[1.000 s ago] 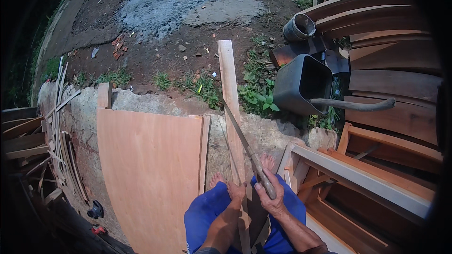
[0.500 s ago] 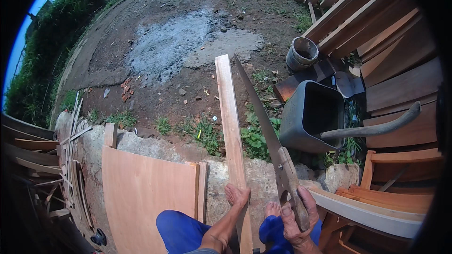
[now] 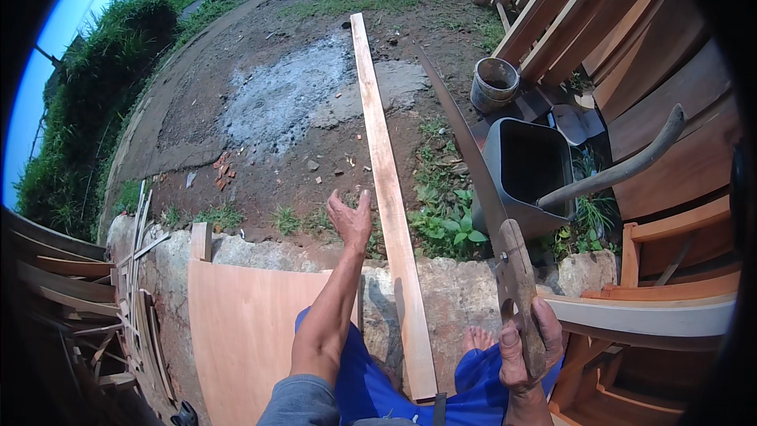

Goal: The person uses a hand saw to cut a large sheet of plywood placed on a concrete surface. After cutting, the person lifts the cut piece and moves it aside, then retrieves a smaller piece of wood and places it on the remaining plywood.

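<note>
My right hand [image 3: 522, 359] is closed around the wooden handle of a handsaw [image 3: 467, 138]. The saw's long blade points away from me, up beside a long pale wooden plank [image 3: 384, 177]. That plank stretches from near my lap out over the ground, with its near end between my legs. My left hand [image 3: 351, 221] hovers just left of the plank, fingers spread, holding nothing. Below my left forearm a flat plywood panel [image 3: 252, 315] leans or lies on the stone edge; which of the two I cannot tell.
To the right stand a grey plastic container [image 3: 524, 177] with a curved wooden handle [image 3: 623, 173] sticking out, and a dirty bucket [image 3: 494, 83]. Wooden furniture parts [image 3: 670, 304] crowd the right side. Thin wood strips [image 3: 142, 331] lie at left, and a grey-white patch [image 3: 288, 95] covers the ground ahead.
My left hand has let go of the plank and moved forward and left, opening. The plank now reaches farther out ahead. The saw, still in my right hand, has shifted right.
</note>
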Available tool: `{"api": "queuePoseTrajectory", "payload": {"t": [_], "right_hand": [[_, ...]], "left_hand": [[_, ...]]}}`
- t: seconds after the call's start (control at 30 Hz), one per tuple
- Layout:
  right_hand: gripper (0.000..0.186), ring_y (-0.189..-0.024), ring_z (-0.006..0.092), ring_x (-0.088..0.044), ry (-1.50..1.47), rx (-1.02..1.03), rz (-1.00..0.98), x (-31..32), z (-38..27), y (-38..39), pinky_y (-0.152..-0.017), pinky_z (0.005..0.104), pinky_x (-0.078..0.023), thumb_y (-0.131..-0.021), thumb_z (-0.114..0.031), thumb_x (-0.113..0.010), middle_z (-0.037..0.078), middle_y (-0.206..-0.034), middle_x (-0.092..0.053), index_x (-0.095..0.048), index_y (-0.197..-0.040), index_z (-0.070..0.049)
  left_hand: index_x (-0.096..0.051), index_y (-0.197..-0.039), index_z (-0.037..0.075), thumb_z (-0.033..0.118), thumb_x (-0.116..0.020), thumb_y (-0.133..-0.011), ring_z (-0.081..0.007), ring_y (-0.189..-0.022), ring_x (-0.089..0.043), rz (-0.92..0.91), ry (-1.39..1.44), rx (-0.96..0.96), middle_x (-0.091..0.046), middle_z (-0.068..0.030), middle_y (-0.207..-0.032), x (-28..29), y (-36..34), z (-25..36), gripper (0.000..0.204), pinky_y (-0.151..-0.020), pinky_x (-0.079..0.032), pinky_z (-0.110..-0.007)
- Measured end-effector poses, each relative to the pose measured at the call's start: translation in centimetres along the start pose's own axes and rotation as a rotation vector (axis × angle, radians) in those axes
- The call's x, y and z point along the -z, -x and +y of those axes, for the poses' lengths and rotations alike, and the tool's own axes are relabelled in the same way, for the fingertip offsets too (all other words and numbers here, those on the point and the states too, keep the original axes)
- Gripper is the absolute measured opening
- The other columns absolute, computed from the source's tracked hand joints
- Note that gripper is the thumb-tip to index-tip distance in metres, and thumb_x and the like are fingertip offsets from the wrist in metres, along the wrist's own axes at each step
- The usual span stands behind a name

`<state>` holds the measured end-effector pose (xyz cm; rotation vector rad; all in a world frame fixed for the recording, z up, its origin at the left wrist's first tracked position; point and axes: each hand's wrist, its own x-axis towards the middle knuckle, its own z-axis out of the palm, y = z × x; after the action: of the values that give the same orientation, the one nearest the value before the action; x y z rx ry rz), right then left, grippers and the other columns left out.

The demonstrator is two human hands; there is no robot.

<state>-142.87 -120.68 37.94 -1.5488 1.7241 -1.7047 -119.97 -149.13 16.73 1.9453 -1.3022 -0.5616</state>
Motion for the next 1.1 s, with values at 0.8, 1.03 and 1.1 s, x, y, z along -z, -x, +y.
{"api": "queuePoseTrajectory", "payload": {"t": [0.8, 1.03, 1.1], "right_hand": [[0.066, -0.061, 0.0123, -0.053, -0.265, -0.384, 0.119, -0.5, -1.0, 2.9, -0.057, 0.0297, -0.049, -0.092, -0.017, -0.071, 0.006, -0.075, -0.058, -0.038, -0.147, -0.001], [0.071, -0.057, 0.0122, -0.051, -0.347, -0.397, 0.145, 0.6, 0.5, 3.0, -0.055, 0.0294, -0.047, -0.092, -0.017, -0.071, 0.006, -0.071, -0.055, -0.033, -0.149, 0.0], [0.072, -0.056, 0.0123, -0.05, -0.391, -0.403, 0.122, 0.5, -0.1, 2.8, -0.054, 0.0293, -0.047, -0.092, -0.018, -0.071, 0.006, -0.07, -0.055, -0.032, -0.15, 0.0]], "left_hand": [[-0.024, -0.153, 0.005, 0.011, -0.078, -0.077, -0.0177, -0.089, -0.064, -0.686, 1.077, 0.3, -0.062, -0.011, -0.108, -7.1, -1.0, 2.0, 0.093, -0.073, -0.056, -0.034], [-0.048, -0.122, 0.004, 0.019, -0.076, -0.084, -0.0149, -0.073, -0.06, -0.767, 1.168, 0.299, -0.057, -0.005, -0.094, -5.9, -7.6, 9.1, 0.049, -0.062, -0.058, -0.034], [-0.052, -0.121, 0.001, 0.026, -0.066, -0.091, -0.0254, -0.089, -0.068, -0.906, 1.17, 0.341, -0.061, -0.0122, -0.097, -5.8, -9.1, 6.6, 0.042, -0.076, -0.061, -0.041]]}}
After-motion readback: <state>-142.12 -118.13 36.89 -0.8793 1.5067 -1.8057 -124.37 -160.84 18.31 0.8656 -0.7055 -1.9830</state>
